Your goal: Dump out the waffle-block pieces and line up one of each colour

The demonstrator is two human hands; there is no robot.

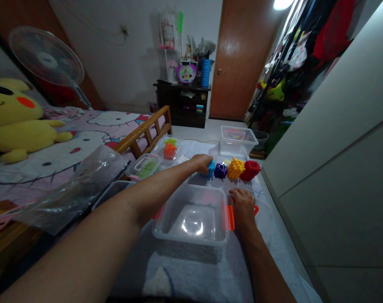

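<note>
My left hand [202,163] stretches over the table with its fingers closed on a light blue knobbly plastic piece [211,168]. Beside that piece, in a row, stand a dark purple cluster [220,170], a yellow one [236,168] and a red one [250,170]. My right hand [243,205] lies on the table by the box's right side, fingers resting over something with a red edge [256,209], mostly hidden. Between my arms is a clear plastic box [191,242] with orange-red side clips [231,217]; its lid is off.
Clear containers with green pieces [147,169] and orange pieces [170,150] stand at the left. Another clear box [238,141] is at the table's far end. A plastic bag [74,193] lies by the bed rail [143,132]. A white cabinet [333,168] borders the right.
</note>
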